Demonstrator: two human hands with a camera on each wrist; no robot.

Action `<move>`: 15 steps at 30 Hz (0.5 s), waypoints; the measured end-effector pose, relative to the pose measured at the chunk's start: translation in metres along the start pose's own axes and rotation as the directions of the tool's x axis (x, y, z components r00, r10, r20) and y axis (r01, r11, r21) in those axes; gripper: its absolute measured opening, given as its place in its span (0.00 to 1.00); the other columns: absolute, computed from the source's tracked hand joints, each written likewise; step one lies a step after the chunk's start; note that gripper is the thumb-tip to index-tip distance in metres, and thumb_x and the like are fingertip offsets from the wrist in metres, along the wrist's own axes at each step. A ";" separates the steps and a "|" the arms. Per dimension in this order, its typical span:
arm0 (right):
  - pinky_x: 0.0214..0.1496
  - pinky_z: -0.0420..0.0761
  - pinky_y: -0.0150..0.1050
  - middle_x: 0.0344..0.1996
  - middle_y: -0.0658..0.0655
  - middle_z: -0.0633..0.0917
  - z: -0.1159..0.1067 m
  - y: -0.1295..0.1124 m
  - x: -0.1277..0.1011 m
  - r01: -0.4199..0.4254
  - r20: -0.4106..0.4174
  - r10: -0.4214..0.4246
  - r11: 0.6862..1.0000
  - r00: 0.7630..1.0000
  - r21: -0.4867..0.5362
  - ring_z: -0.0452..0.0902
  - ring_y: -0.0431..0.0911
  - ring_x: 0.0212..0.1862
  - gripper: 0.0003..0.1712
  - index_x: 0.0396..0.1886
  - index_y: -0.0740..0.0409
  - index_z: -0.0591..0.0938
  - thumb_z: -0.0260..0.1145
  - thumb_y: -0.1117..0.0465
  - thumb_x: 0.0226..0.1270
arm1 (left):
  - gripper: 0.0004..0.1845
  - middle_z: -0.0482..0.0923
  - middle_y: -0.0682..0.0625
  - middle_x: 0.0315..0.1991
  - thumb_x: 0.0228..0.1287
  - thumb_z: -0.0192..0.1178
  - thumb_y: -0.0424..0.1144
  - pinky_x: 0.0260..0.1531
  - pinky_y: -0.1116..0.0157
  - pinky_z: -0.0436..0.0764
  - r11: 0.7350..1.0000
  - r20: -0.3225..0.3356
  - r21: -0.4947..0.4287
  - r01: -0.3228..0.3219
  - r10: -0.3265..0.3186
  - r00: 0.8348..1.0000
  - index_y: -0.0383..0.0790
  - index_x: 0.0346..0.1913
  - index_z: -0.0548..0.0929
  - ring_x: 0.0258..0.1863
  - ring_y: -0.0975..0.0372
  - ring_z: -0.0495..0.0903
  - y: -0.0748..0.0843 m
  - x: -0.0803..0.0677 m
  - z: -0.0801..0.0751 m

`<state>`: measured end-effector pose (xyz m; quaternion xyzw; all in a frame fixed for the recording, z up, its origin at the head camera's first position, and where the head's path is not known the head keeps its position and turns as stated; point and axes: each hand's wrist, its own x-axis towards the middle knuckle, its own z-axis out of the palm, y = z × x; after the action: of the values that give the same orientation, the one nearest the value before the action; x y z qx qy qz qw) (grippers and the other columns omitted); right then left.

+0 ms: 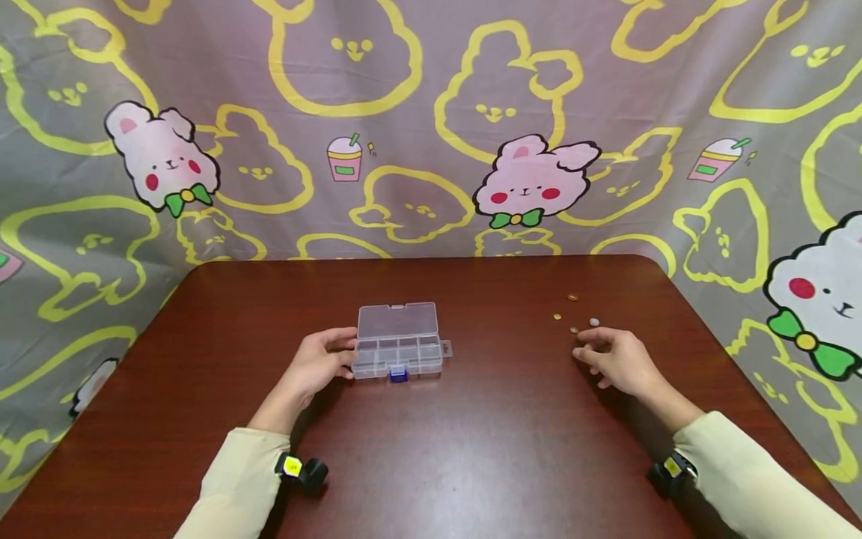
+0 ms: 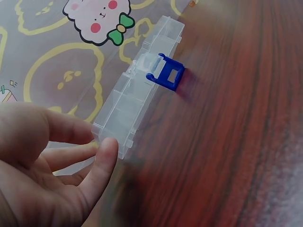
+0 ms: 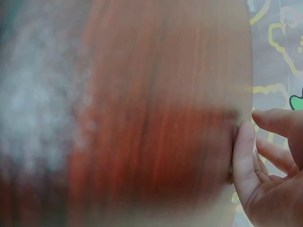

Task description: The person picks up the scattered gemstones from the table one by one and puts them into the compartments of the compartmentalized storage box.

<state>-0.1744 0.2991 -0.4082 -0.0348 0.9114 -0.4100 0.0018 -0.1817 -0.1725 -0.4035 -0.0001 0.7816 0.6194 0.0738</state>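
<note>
Two hands beside a clear plastic compartment box (image 1: 399, 348) with a blue latch.
Left hand (image 1: 316, 364), fingers loosely extended, touches the box's left end; right hand (image 1: 616, 359), relaxed, fingertips over small coins (image 1: 575, 330) well right of it.

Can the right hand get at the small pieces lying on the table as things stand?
Probably yes. The right hand rests on the table with its fingertips right beside the small pieces, and nothing lies between them. The clear box sits well off, by the left hand.

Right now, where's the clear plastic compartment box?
In the head view, the clear plastic compartment box sits open, left of centre on the brown wooden table, its left end touched by the left hand.
</note>
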 end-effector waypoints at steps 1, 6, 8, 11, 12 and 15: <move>0.18 0.82 0.42 0.27 0.58 0.84 0.000 0.000 0.000 -0.001 0.001 0.001 1.000 1.000 -0.002 0.79 0.47 0.22 0.19 0.54 0.71 0.81 0.70 0.66 0.66 | 0.24 0.76 0.26 0.55 0.65 0.56 0.21 0.26 0.66 0.84 1.000 -0.002 0.004 -0.006 0.006 1.000 0.21 0.65 0.71 0.31 0.59 0.81 0.000 0.001 0.000; 0.18 0.82 0.42 0.26 0.57 0.83 0.000 -0.001 0.002 -0.011 0.014 0.012 1.000 1.000 -0.009 0.79 0.48 0.22 0.19 0.54 0.71 0.82 0.69 0.66 0.66 | 0.23 0.77 0.26 0.54 0.64 0.55 0.20 0.25 0.66 0.84 0.999 -0.004 0.040 -0.034 0.034 0.999 0.19 0.63 0.72 0.30 0.59 0.80 0.002 0.003 0.001; 0.18 0.82 0.42 0.24 0.57 0.83 0.000 -0.002 0.003 -0.016 0.016 0.016 1.000 1.000 -0.015 0.79 0.48 0.21 0.18 0.53 0.71 0.82 0.69 0.66 0.67 | 0.23 0.77 0.25 0.53 0.64 0.55 0.20 0.25 0.66 0.84 0.997 -0.003 0.062 -0.044 0.044 0.999 0.19 0.63 0.73 0.30 0.58 0.80 0.002 0.005 0.002; 0.18 0.82 0.42 0.21 0.55 0.81 -0.001 -0.003 0.003 -0.019 0.020 0.020 0.999 1.000 -0.031 0.78 0.48 0.20 0.17 0.53 0.70 0.82 0.69 0.66 0.67 | 0.23 0.78 0.25 0.53 0.64 0.55 0.20 0.24 0.66 0.84 0.995 0.000 0.085 -0.053 0.053 0.999 0.19 0.62 0.73 0.29 0.57 0.80 0.002 0.007 0.004; 0.18 0.82 0.42 0.19 0.55 0.81 -0.001 -0.003 0.003 -0.020 0.022 0.021 0.999 1.000 -0.036 0.78 0.48 0.19 0.17 0.52 0.70 0.82 0.69 0.66 0.67 | 0.23 0.78 0.25 0.54 0.64 0.55 0.20 0.24 0.65 0.84 0.995 -0.001 0.090 -0.052 0.052 0.999 0.19 0.62 0.73 0.30 0.57 0.80 0.002 0.008 0.004; 0.17 0.82 0.42 0.18 0.55 0.80 -0.001 -0.003 0.002 -0.019 0.025 0.020 0.999 0.999 -0.048 0.77 0.48 0.19 0.16 0.52 0.71 0.83 0.68 0.67 0.67 | 0.23 0.77 0.26 0.55 0.64 0.55 0.20 0.24 0.65 0.84 0.993 -0.001 0.105 -0.048 0.049 0.999 0.19 0.62 0.74 0.30 0.56 0.81 0.002 0.008 0.005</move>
<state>-0.1763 0.2974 -0.4048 -0.0312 0.9211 -0.3877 0.0165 -0.1894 -0.1668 -0.4040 0.0215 0.8129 0.5792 0.0570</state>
